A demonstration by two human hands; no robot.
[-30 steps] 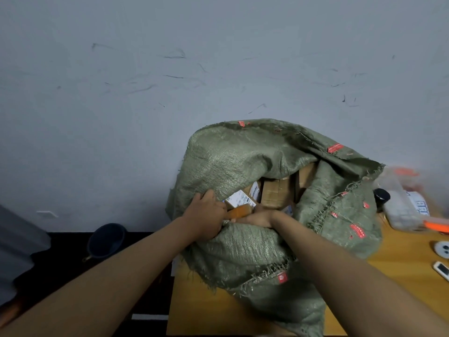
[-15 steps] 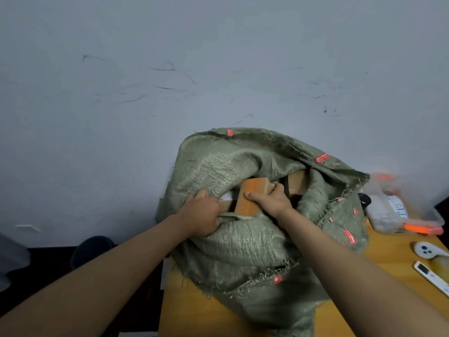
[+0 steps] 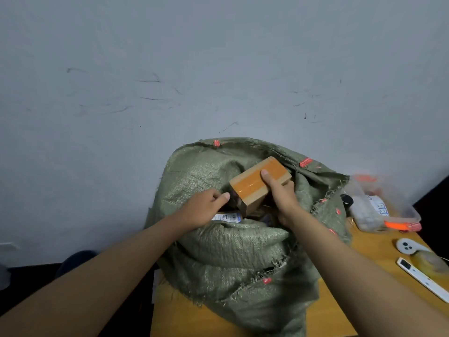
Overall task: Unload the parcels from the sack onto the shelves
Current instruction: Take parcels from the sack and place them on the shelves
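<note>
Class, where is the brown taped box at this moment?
In the head view, the box is just right of centre, tilted above the open mouth of the green sack, gripped by the right hand, with the left hand beside it.

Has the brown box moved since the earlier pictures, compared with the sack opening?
Yes. The brown box, gripped by the right hand, has risen out of the green sack mouth and now sits above its near rim.

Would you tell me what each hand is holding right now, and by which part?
The right hand grips the taped cardboard parcel across its right end, thumb on top. The left hand holds the sack at its opening's edge.
</note>
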